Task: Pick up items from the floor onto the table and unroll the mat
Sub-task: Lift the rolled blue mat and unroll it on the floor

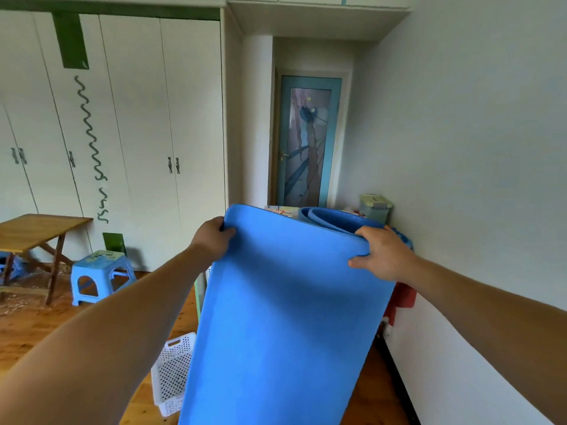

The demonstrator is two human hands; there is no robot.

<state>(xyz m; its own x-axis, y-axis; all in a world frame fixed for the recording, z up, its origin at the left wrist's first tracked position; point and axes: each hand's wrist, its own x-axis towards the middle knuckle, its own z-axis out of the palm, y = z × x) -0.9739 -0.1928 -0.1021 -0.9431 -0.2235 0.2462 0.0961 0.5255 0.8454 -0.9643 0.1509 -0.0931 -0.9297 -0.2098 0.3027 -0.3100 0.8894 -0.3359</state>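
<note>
A blue foam mat (285, 317) hangs in front of me, held up at chest height and draping down out of the bottom of the view. My left hand (211, 237) grips its upper left corner. My right hand (382, 253) grips its upper right edge, thumb on the front face. Behind the top edge, a curled part of the mat (331, 217) is still rolled. The mat hides most of a low table or shelf (280, 210) behind it, so what lies on it is hard to tell.
A white perforated basket (171, 372) lies on the wooden floor at lower left of the mat. A blue plastic stool (101, 274) and a wooden folding table (33, 231) stand at left. A green lidded box (376, 207) sits by the right wall. White wardrobes and a blue glass door stand behind.
</note>
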